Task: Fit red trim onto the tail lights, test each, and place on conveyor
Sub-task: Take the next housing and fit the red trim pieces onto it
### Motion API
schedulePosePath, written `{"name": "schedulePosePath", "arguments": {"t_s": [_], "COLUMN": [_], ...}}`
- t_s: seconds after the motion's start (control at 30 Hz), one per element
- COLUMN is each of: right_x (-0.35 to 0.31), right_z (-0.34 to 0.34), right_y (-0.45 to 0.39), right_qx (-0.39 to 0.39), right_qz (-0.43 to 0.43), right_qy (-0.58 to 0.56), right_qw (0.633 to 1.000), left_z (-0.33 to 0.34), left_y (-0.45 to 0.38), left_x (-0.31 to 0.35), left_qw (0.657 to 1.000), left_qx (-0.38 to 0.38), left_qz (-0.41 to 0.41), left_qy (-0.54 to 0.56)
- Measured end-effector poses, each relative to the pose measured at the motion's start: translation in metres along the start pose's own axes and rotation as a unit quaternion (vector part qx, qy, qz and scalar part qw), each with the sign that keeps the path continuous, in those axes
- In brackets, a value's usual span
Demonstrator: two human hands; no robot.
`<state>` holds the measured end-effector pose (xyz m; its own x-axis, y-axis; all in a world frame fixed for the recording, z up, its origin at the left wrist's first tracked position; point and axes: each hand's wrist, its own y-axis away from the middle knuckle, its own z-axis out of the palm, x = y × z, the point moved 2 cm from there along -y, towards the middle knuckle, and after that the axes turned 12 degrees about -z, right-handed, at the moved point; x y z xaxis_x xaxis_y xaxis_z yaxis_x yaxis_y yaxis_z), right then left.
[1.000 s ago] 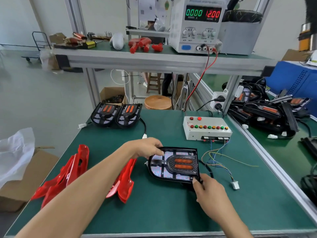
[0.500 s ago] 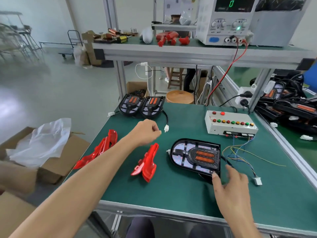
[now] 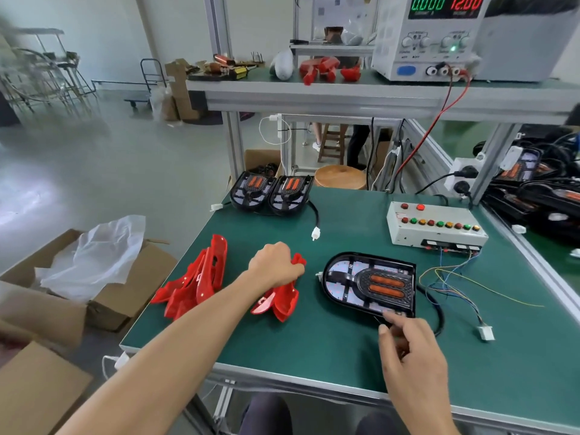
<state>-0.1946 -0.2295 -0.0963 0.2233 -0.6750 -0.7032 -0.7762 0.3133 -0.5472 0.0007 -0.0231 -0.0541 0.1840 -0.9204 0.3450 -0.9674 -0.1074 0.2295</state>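
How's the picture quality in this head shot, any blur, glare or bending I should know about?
Head view: the middle is sharp, with the tail light and the power supply digits readable. The left edge smears, blurring the cardboard boxes and far chairs. Wide-angle bending curves the shelf frame. Light is soft and even; the floor shows pale glare; the right hand casts a faint shadow.

Bare green bench mat (image 3: 314, 346) lay open at six o'clock. A stack of red plastic trims (image 3: 191, 284) blocked nine o'clock, two black tail lights (image 3: 271, 193) twelve, a white button-studded test box (image 3: 436, 227) and loose coloured wires (image 3: 455, 284) two.
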Motion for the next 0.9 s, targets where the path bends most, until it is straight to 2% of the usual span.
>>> {"name": "schedulePosePath", "arguments": {"t_s": [0.2,0.33,0.5,0.63,0.7,0.77,0.83,0.9], "right_x": [0.000,-0.003,-0.008,-0.010,-0.011,-0.017,-0.027,-0.038], "right_z": [0.001,0.003,0.003,-0.002,-0.008,-0.013,-0.013,-0.012], "right_y": [0.000,-0.002,-0.007,-0.019,-0.027,-0.037,-0.050,-0.064], "right_qx": [-0.008,-0.006,-0.009,-0.004,0.015,0.018,-0.008,-0.027], "right_qz": [0.016,0.022,0.049,0.106,0.118,0.120,0.129,0.167], "right_qy": [-0.012,-0.025,-0.076,-0.127,-0.133,-0.146,-0.191,-0.271], "right_qw": [1.000,0.999,0.996,0.986,0.984,0.982,0.973,0.948], "left_z": [-0.012,-0.024,-0.038,-0.043,-0.039,-0.029,-0.019,-0.005], "left_y": [-0.007,-0.010,0.006,0.037,0.051,0.067,0.085,0.102], "left_x": [0.001,0.003,0.015,0.029,0.031,0.033,0.035,0.040], "left_qw": [0.998,0.983,0.923,0.847,0.823,0.830,0.834,0.799], "left_qx": [0.007,-0.001,-0.054,-0.105,-0.060,0.057,0.219,0.347], "left_qz": [-0.021,-0.019,0.007,0.049,0.064,0.102,0.204,0.351], "left_qy": [0.057,0.183,0.381,0.518,0.561,0.546,0.464,0.343]}}
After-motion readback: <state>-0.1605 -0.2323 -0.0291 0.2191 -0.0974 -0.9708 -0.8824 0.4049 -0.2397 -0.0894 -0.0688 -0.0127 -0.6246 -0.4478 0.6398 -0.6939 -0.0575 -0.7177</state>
